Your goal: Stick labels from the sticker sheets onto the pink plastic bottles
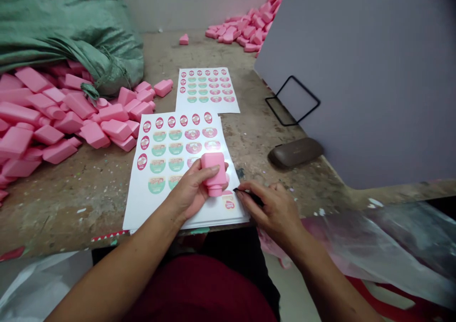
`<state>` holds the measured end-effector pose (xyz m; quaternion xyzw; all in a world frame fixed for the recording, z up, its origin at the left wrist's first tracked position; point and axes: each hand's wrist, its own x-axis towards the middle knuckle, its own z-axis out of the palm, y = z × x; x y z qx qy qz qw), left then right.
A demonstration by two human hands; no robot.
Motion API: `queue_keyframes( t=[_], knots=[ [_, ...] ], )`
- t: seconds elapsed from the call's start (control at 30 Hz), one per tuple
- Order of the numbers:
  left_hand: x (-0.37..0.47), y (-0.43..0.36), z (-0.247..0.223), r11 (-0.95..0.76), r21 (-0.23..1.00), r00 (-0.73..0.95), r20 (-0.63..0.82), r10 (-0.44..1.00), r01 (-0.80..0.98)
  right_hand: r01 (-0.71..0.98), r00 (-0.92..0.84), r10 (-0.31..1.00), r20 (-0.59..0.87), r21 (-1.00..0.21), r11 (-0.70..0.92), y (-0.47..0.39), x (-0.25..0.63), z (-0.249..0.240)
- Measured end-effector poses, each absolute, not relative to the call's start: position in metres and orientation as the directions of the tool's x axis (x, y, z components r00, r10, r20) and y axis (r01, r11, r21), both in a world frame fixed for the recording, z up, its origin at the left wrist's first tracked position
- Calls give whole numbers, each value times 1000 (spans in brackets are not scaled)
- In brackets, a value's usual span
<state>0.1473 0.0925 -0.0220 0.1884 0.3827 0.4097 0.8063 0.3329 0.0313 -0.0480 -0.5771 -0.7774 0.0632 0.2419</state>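
Observation:
My left hand (192, 184) is closed round a small pink plastic bottle (213, 167), its neck pointing toward me, above a stack of white sticker sheets (153, 213). Pinched in my right hand (272, 205) is a thin black pointed tool (252, 196), mostly hidden by the fingers, so its exact kind is unclear. Its tip is at the right edge of the top sheet, close to a pink and cream sticker (229, 202). Rows of green and pink round-sided stickers and small red ovals cover the sheet, partly hidden by my left hand and the bottle.
Pink bottles (78, 106) spill from a green sack (67, 23) at left. Another pile (249, 27) lies at the back right. A second sticker sheet (208, 106) lies beyond the stack. At right are a brown case (297, 152), a black wire stand (292, 99) and a grey panel (374, 75).

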Motion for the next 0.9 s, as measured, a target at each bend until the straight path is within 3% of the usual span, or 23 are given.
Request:
queue_keyframes(
  t=[0.23, 0.7, 0.8, 0.9],
  knots=[
    [147, 92, -21, 589, 627, 365, -462, 808, -510, 881, -246, 901, 358, -304, 361, 29, 329, -47],
    [148, 91, -22, 596, 614, 369, -468, 803, -517, 892, -220, 923, 316, -318, 321, 29, 326, -47],
    [148, 92, -22, 595, 609, 368, -469, 803, -525, 864, -181, 954, 238, -426, 270, 30, 329, -45],
    [146, 93, -23, 592, 595, 366, -467, 805, -543, 750, -101, 990, 97, -646, 140, 28, 333, -42]
  ],
)
